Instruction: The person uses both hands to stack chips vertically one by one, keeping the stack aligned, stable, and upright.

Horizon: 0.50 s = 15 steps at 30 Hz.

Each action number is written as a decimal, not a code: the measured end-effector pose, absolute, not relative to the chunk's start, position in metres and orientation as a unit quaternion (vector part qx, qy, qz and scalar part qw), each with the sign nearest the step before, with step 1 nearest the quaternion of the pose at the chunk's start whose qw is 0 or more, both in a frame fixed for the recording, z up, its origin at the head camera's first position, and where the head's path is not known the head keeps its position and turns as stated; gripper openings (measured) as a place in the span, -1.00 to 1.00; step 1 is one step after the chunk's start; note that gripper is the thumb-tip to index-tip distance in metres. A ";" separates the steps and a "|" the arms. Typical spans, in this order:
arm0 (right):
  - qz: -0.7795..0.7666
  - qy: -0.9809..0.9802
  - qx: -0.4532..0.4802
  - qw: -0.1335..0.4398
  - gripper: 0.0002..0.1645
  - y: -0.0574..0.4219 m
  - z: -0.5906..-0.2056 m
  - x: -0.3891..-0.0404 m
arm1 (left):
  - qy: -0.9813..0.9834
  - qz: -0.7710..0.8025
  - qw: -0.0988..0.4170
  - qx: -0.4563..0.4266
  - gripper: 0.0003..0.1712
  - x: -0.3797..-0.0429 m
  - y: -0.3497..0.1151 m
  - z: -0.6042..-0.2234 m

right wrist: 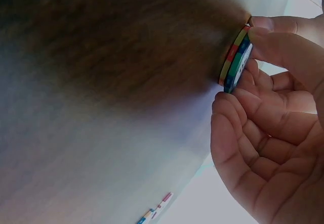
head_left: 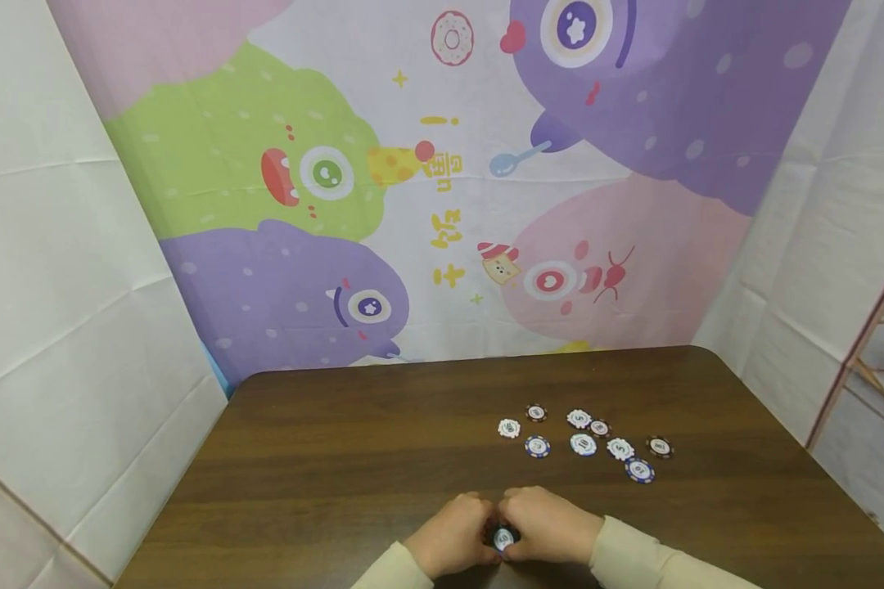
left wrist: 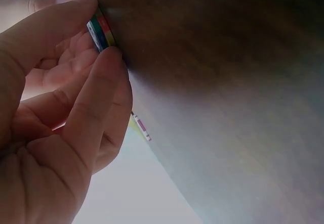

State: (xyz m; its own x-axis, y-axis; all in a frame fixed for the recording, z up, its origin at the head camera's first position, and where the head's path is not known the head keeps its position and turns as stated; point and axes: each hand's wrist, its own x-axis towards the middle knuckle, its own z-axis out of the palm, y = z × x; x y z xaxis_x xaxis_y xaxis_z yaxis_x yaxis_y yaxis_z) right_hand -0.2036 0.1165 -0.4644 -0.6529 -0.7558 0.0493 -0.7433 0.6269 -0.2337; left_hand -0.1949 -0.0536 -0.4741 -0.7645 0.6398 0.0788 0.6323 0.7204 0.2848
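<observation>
Near the front of the brown table, a small stack of poker chips point(head_left: 503, 538) lies flat between both hands. My left hand point(head_left: 453, 533) pinches its left side and my right hand point(head_left: 551, 525) its right side, with fingers curled at the far side and thumbs at the near side. In the right wrist view the stack point(right wrist: 236, 59) shows a chip with a red and yellow edge underneath and a green and blue one on top. The left wrist view shows the same layered edges on the stack point(left wrist: 105, 34), partly covered by fingertips.
Several loose chips lie farther back on the table point(head_left: 324, 458), right of centre: a white chip point(head_left: 509, 428), a blue chip point(head_left: 538, 446) and a dark chip point(head_left: 660, 446) among them. Some touch or overlap. A cartoon-printed cloth point(head_left: 442, 319) hangs behind the table.
</observation>
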 end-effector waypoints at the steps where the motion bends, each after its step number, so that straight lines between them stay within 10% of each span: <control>1: -0.116 0.902 -0.416 0.025 -0.80 0.116 -0.465 -0.204 | 0.927 0.149 0.013 0.344 -0.71 -0.195 -0.054 -0.474; 15: -0.132 0.903 -0.408 0.035 -0.77 0.118 -0.467 -0.204 | 0.923 0.163 0.010 0.348 -0.71 -0.195 -0.054 -0.475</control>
